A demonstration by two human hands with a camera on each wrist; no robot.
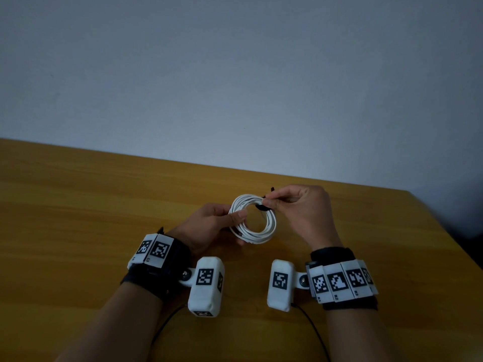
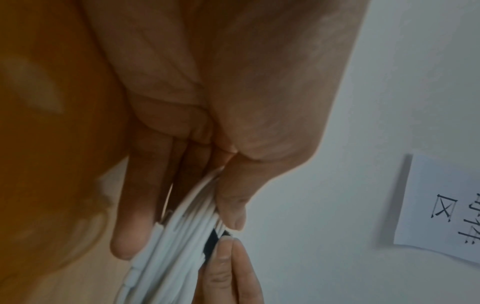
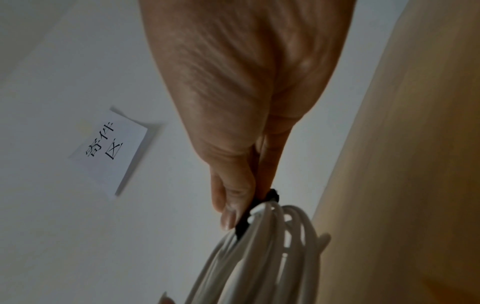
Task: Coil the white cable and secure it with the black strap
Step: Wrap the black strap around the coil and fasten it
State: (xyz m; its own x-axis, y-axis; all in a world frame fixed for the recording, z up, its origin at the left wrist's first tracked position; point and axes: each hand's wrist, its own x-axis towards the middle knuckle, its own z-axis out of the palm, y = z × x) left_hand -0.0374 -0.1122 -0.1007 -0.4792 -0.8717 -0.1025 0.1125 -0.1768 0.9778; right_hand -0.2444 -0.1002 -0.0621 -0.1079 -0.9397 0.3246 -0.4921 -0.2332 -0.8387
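Observation:
The white cable (image 1: pixel 257 226) is wound into a round coil of several loops, held a little above the wooden table (image 1: pixel 78 218). My left hand (image 1: pixel 236 218) pinches the coil's left side between thumb and fingers; the loops (image 2: pixel 182 242) run between them in the left wrist view. My right hand (image 1: pixel 269 201) pinches the black strap (image 1: pixel 262 206) at the coil's upper right. In the right wrist view the strap (image 3: pixel 259 207) wraps over the gathered loops (image 3: pixel 262 257) between thumb and forefinger. The strap (image 2: pixel 211 244) shows as a dark band in the left wrist view.
The table's far edge meets a pale wall (image 1: pixel 235 87). A white paper note (image 3: pixel 109 152) with black characters hangs on that wall, also seen as a note (image 2: pixel 439 207) in the left wrist view. Thin black wires (image 1: pixel 311 327) trail from the wrist units.

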